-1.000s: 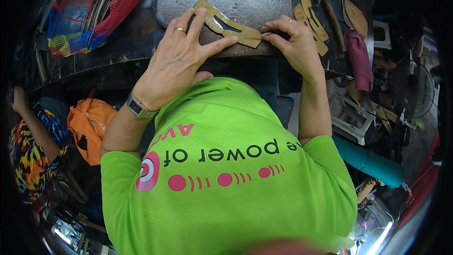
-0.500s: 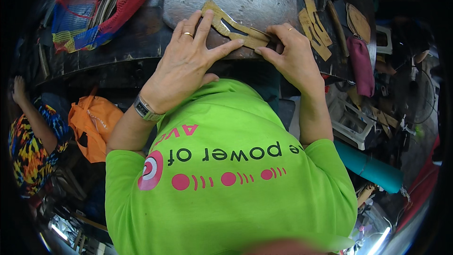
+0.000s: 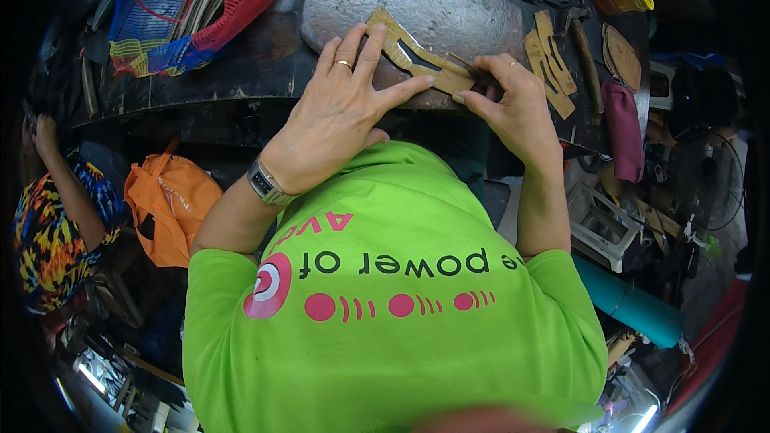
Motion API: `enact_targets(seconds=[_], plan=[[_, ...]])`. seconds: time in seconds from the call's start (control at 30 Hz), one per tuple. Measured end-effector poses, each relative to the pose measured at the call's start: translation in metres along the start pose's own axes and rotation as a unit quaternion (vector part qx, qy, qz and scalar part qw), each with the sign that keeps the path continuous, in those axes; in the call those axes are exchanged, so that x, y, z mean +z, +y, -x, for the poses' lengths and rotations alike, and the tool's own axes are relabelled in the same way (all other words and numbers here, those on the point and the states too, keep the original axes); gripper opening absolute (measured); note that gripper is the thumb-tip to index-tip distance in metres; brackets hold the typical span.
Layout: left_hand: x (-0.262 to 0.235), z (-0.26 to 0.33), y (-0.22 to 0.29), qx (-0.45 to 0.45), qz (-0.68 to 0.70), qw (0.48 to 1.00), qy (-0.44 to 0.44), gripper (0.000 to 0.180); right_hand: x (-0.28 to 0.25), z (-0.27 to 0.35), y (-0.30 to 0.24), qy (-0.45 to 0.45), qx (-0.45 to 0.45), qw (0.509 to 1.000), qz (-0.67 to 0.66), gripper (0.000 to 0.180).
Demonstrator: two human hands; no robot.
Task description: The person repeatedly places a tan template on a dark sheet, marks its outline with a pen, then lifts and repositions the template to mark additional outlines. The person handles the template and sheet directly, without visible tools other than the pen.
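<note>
Left hand [image 3: 341, 108] spread, right hand [image 3: 515, 96] pinching a tool [image 3: 461, 58], we're pinning likely light, stiff card [image 3: 445, 73], best held at its ten-o'clock end.

Lettering [image 3: 383, 263] on green shirt [image 3: 397, 349], orange bag [image 3: 164, 228]
</note>
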State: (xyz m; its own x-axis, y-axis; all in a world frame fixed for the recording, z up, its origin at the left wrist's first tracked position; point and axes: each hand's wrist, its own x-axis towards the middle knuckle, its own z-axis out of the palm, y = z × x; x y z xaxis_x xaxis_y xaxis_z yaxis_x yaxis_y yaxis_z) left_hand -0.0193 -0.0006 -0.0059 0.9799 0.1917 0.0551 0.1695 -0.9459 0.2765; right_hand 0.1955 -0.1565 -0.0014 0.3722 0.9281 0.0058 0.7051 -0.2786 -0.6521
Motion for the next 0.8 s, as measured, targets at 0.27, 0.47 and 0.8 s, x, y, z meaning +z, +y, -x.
enact_targets(seconds=[0.27, 0.47, 0.8], plan=[[-0.004, -0.001, -0.003, 0.018, 0.005, 1.0, 0.001, 0.089, 0.001, 0.0, 0.005, 0.007, -0.032, 0.999, 0.029, 0.042], [-0.006, -0.004, 0.0, 0.017, -0.015, 1.0, -0.017, 0.089, 0.003, -0.001, 0.007, 0.014, -0.034, 0.999, 0.022, 0.041], [-0.005, -0.006, 0.003, 0.019, -0.023, 1.0, -0.01, 0.09, -0.016, -0.013, 0.017, 0.07, 0.006, 0.985, -0.158, 0.017]])
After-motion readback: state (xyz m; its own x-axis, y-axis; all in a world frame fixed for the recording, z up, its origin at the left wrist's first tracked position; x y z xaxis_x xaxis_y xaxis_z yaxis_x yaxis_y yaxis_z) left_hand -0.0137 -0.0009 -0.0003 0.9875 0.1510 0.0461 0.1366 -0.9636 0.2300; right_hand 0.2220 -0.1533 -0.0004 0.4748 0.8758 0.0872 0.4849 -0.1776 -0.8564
